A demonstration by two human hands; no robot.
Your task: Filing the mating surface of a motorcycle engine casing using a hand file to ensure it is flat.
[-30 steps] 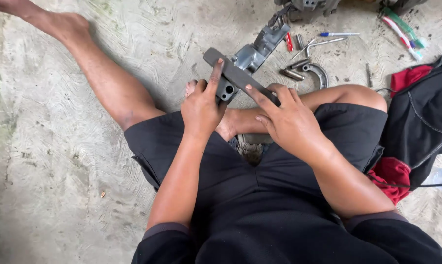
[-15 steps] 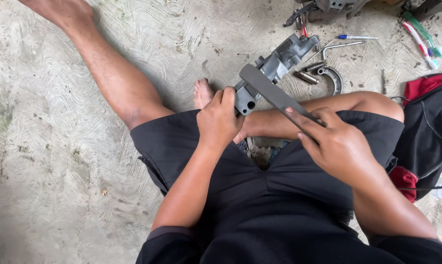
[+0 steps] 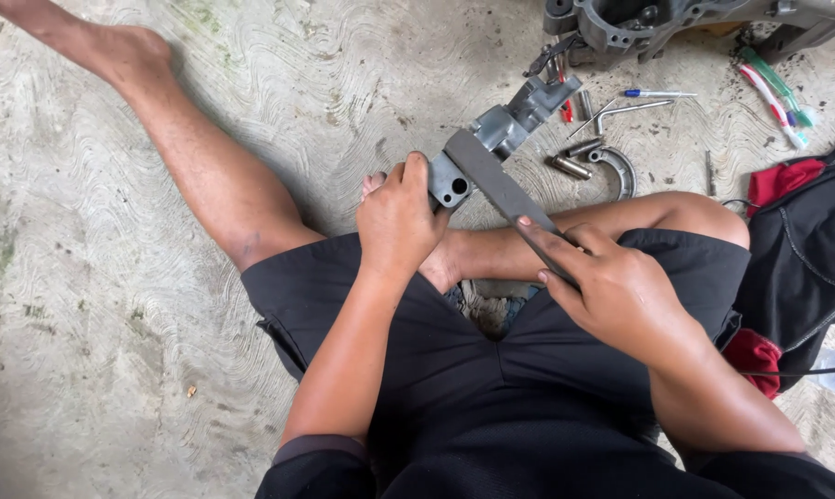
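While the person sits on the concrete floor (image 3: 94,370), the left hand (image 3: 401,220) is clamped around the near end of a grey metal casting (image 3: 505,129), probably to keep it steady. The right hand (image 3: 611,291), fingers closed on it, lays a flat file (image 3: 501,185) across the casting's near edge. Beyond the casting lie small bolts (image 3: 573,159) and a pen (image 3: 658,93); to its left the floor gives room.

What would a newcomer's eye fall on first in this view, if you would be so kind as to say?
At the centre, the left hand grips a grey metal casting on the concrete floor, while the right hand lays a flat dark file across the casting's near end. Beyond it, at the upper right, lie small loose metal parts and a blue pen. A bare leg stretches to the upper left.
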